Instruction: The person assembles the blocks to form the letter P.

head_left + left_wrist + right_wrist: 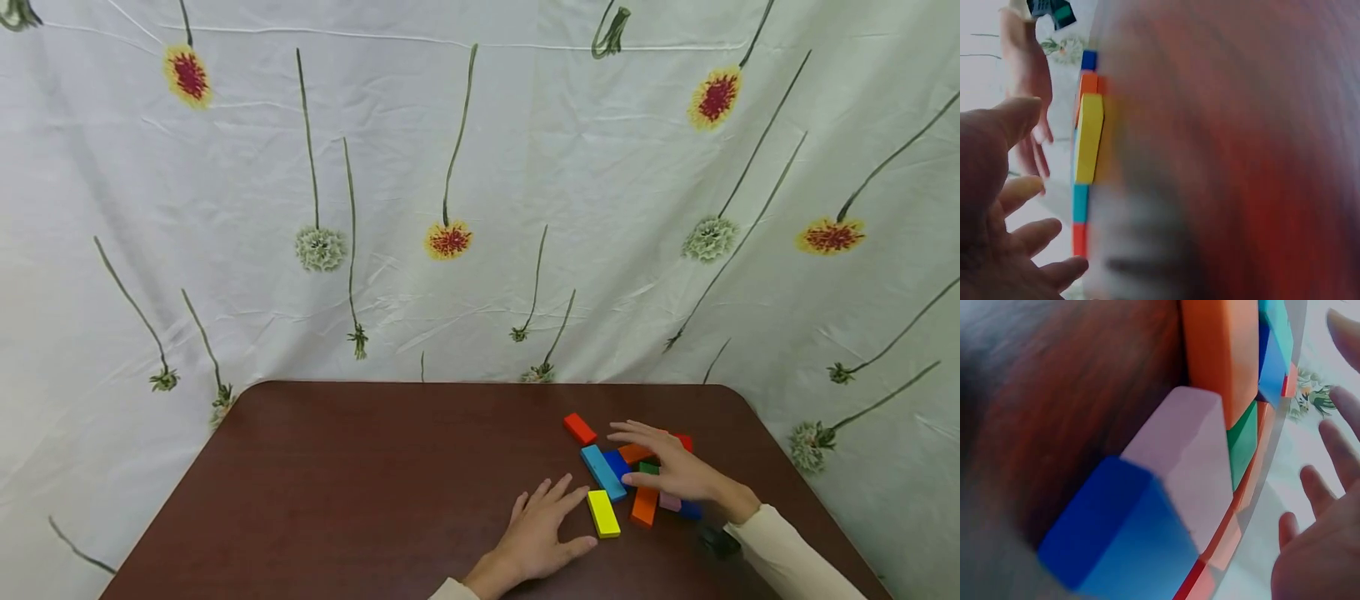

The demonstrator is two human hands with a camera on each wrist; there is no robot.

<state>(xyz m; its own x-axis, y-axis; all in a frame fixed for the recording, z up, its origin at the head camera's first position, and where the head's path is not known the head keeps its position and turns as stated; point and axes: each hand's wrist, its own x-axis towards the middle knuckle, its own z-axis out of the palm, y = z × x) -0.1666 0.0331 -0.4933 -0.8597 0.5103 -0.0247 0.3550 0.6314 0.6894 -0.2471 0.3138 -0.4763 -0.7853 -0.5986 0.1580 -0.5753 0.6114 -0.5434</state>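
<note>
My left hand (534,533) has its fingers spread beside a yellow block (603,514), the index fingertip close to its upper end and the thumb near its lower end. Over a loose cluster of blocks hovers my right hand (675,467), fingers extended and nothing held. A light blue block (602,472) lies just beyond the yellow one, with a dark blue block (617,462) against it. Below the right hand are an orange block (643,507), a green block (649,469) and a pink block (1179,450), partly covered in the head view. A red block (580,428) sits farthest back.
Everything lies on a dark brown table (337,483) with rounded far corners. Behind it hangs a white cloth (390,167) printed with flowers. Another blue block (1129,531) sits against the pink one. A black device (720,542) is at the right wrist.
</note>
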